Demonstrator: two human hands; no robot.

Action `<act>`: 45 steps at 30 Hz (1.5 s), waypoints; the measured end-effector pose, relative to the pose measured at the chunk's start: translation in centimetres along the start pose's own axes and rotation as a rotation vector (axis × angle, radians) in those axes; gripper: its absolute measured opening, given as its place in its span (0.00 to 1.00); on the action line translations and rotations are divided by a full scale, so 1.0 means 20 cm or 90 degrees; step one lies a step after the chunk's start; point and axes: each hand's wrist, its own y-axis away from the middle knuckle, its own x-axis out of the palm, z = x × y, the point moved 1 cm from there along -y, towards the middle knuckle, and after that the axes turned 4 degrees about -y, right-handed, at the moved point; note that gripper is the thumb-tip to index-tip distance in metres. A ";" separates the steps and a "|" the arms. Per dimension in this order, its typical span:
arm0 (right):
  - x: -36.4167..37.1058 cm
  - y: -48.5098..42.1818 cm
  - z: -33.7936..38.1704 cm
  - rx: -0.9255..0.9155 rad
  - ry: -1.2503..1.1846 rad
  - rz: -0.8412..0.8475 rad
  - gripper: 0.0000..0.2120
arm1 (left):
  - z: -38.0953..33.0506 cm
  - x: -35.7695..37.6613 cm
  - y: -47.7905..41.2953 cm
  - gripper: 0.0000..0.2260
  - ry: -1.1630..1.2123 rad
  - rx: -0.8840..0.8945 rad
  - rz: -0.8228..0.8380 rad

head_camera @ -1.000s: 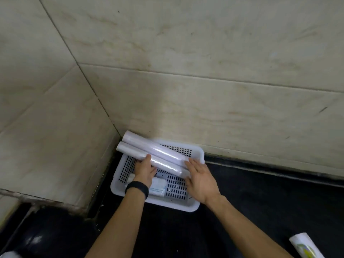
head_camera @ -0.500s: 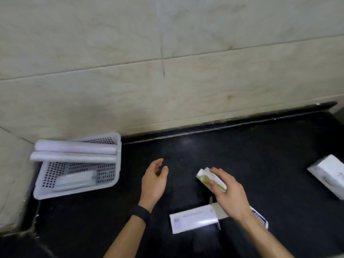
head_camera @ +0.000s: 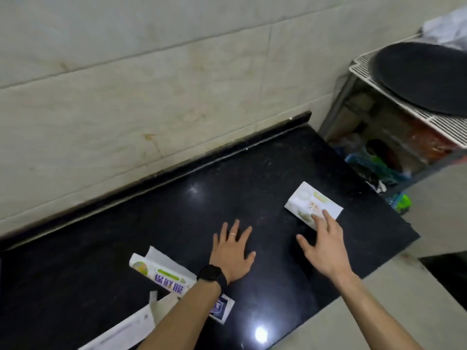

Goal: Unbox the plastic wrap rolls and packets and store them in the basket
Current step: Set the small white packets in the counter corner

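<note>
**Next box up, basket out of shot**

Both hands swung right since half a second back. Right hand [head_camera: 326,251], fingers spread, touches the white box [head_camera: 313,206] near the counter [head_camera: 252,173] edge; left hand [head_camera: 232,251] lies flat, fingers apart. Better pinch the long sides. An opened box [head_camera: 161,272] shows purple characters, unreadable.

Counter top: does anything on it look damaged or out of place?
Yes. The opened box near the left hand lies with its end flap torn open. The box at the right hand looks intact.
</note>
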 end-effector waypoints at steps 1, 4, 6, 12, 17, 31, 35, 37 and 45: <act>-0.01 -0.08 -0.05 -0.001 0.043 0.007 0.41 | -0.02 0.06 -0.04 0.32 -0.019 0.001 0.036; -0.01 -0.28 -0.17 0.011 0.144 0.079 0.54 | -0.02 0.22 -0.09 0.33 -0.061 -0.017 0.096; 0.04 -0.34 -0.22 0.020 0.173 0.112 0.56 | 0.00 0.26 -0.09 0.33 -0.064 -0.022 0.093; 0.01 -0.37 -0.10 0.059 0.032 0.053 0.40 | 0.01 0.09 -0.06 0.33 0.041 -0.027 0.116; 0.06 -0.09 0.29 -0.005 -0.179 0.132 0.38 | 0.15 -0.16 0.23 0.29 0.398 -0.119 -0.132; 0.97 1.46 1.80 -0.615 -0.097 0.439 0.34 | 1.33 -0.06 1.98 0.18 1.113 -0.579 -0.540; 1.24 1.84 2.02 -0.655 -0.069 0.526 0.39 | 1.63 0.16 2.42 0.17 1.197 -0.630 -0.598; 1.36 1.99 2.12 -0.659 -0.068 0.583 0.42 | 1.74 0.25 2.61 0.17 1.236 -0.638 -0.617; 1.73 2.51 2.50 -0.679 0.046 0.759 0.47 | 2.11 0.56 3.14 0.17 1.286 -0.714 -0.708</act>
